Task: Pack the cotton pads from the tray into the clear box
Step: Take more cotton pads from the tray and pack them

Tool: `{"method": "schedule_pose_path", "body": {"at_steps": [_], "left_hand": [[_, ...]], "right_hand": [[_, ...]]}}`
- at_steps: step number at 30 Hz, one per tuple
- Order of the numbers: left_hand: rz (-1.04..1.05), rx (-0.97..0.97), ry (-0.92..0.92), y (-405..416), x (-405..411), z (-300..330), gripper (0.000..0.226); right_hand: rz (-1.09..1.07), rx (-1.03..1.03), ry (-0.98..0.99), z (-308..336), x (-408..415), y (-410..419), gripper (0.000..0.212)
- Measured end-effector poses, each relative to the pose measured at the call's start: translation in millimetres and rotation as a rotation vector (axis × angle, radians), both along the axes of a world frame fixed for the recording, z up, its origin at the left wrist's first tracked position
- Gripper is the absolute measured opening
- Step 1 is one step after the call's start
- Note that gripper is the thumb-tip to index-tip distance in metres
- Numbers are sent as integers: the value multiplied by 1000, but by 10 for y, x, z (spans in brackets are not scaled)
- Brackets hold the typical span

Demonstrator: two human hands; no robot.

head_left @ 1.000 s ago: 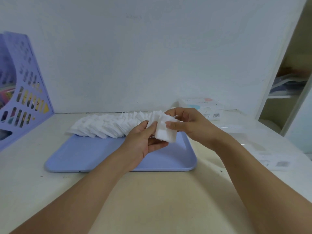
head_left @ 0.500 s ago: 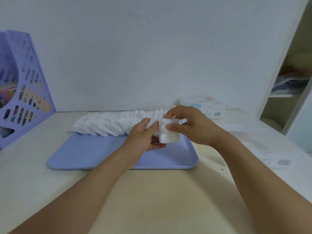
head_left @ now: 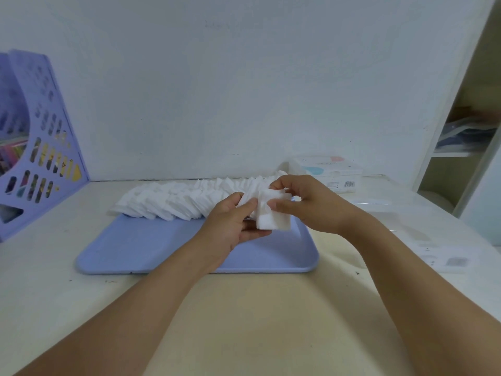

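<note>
Now, hands: right hand [head_left: 311,204] pinches a pad stack [head_left: 273,214]; left hand [head_left: 233,221] pinches its left edge.
Pads: row [head_left: 173,198] on tray [head_left: 151,248], stack above it.
Risk: loose pinch lets soft pads fan out and drop.
Box: clear box [head_left: 379,210] at right, hard to make out.

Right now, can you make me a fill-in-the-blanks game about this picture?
1. Both hands hold a small stack of white ____ pads.
2. The long row of pads lies on a ____ tray.
3. The left hand and the right hand are above the tray's ____ end.
4. A purple file rack stands at the far ____.

Missing words: cotton; blue; right; left
</note>
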State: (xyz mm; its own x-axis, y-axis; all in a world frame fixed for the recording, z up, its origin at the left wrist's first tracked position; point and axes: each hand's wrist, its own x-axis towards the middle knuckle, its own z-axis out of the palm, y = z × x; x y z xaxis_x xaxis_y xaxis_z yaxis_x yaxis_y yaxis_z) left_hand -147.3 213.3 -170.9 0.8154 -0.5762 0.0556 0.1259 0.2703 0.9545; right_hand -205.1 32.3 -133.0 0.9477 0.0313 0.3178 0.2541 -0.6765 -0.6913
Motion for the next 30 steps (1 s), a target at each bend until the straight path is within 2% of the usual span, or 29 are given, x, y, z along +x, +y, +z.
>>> {"method": "schedule_pose_path", "body": {"at_steps": [4, 9, 14, 23, 30], "left_hand": [[-29, -64, 41, -2, -20, 26, 27], [-50, -104, 66, -11, -22, 41, 32], [-59, -98, 81, -6, -23, 33, 37], [49, -108, 127, -12, 8, 23, 25], [32, -199, 239, 3, 13, 45, 27]], "right_hand": [[130, 355, 138, 10, -19, -3, 21], [135, 510, 169, -7, -5, -24, 26], [104, 518, 153, -38, 22, -28, 23], [-117, 309, -178, -43, 44, 80, 20], [-119, 337, -239, -52, 53, 85, 21]]}}
